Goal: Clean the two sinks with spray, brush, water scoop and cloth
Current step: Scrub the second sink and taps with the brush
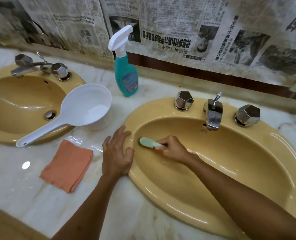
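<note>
Two yellow sinks are set in a marble counter, the left sink (12,101) and the right sink (230,161). My right hand (173,148) grips the handle of a pale green brush (148,142), whose head lies against the right sink's left inner wall. My left hand (116,153) rests with spread fingers on that sink's left rim. A white water scoop (84,106) stands between the sinks, its handle reaching over the left sink's edge. An orange cloth (67,166) lies folded on the counter. A teal spray bottle (125,73) stands upright near the wall.
Each sink has chrome taps, the left sink's taps (39,66) and the right sink's spout (213,115) with faceted knobs. Newspaper (178,23) covers the wall behind. The marble counter (31,196) looks wet around the cloth.
</note>
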